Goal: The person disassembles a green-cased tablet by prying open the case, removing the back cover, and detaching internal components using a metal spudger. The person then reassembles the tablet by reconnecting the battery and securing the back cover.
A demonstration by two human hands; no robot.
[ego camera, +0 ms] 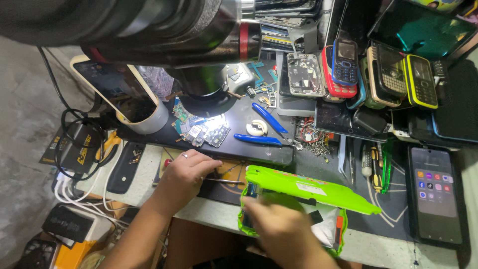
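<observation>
right hand (pixel 279 226) clasps bright green plastic toy casing (pixel 303 192) at its left end | long axis runs right, slightly downward | left hand (pixel 186 172) pinches thin metal probe (pixel 222 180) just left, on bench edge

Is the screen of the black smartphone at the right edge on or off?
On. The black smartphone lies flat, and its screen shows lit coloured app icons.

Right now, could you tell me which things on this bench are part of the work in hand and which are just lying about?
In hand:
- left hand on a thin tool
- right hand on the green plastic casing

Lying about:
- blue pliers
- keypad phones
- lit smartphone
- tape roll
- circuit boards
</observation>
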